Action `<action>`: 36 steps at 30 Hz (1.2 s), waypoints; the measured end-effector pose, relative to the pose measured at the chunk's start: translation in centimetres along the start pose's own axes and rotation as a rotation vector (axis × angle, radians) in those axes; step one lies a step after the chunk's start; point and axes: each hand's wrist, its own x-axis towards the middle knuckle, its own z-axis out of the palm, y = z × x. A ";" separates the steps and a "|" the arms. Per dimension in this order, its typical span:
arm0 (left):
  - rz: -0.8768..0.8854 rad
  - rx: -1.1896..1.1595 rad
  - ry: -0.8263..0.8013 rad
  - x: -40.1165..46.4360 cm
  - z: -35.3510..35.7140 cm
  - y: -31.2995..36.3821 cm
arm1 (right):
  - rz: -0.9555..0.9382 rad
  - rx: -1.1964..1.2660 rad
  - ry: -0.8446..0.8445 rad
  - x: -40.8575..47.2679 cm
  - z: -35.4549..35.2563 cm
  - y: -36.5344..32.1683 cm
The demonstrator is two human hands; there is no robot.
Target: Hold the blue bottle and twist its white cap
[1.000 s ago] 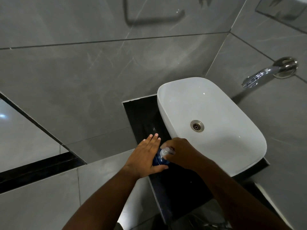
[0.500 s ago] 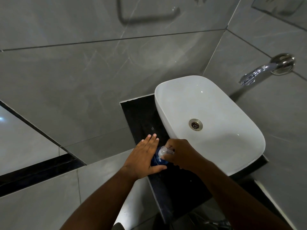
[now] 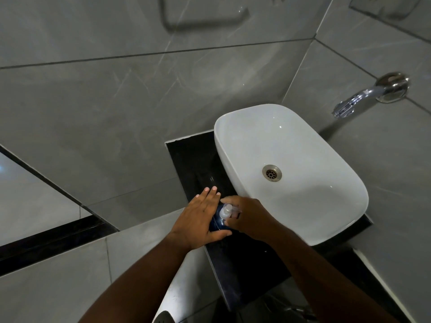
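Note:
A blue pump bottle (image 3: 218, 221) with a clear pump head (image 3: 226, 210) stands on the black counter (image 3: 235, 264), just left of the white basin (image 3: 291, 145). My left hand (image 3: 200, 219) lies flat against the bottle's left side, fingers straight and thumb under its near edge. My right hand (image 3: 249, 217) comes from the right, its fingers curled around the pump head and the bottle's right side. Most of the bottle is hidden between the two hands.
The basin has a metal drain (image 3: 272, 173). A chrome spout (image 3: 363, 96) juts from the grey tiled wall at the right. Another metal fixture (image 3: 203, 19) is on the wall above. Pale floor tiles lie at the left.
Both hands stay on the bottle in nearly the same place. The pump head now shows a little more between them; the view has shifted slightly.

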 end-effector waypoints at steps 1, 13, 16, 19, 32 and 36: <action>-0.001 0.002 0.000 0.0 0.0 0.0 | 0.024 0.020 -0.027 0.0 0.1 0.1; 0.000 0.018 -0.009 0.0 -0.5 0.3 | 0.023 0.052 0.044 0.0 -0.2 0.0; -0.001 0.016 -0.008 0.0 -0.6 0.3 | 0.097 -0.017 0.164 0.3 0.4 -0.2; -0.002 0.025 -0.009 0.0 -0.6 0.3 | 0.037 0.035 0.139 0.2 0.3 -0.4; -0.015 0.014 0.002 0.0 -0.7 0.3 | -0.040 0.007 0.052 0.5 0.3 0.0; -0.014 0.022 -0.005 0.1 -0.6 0.4 | 0.041 0.043 -0.001 0.6 0.6 0.8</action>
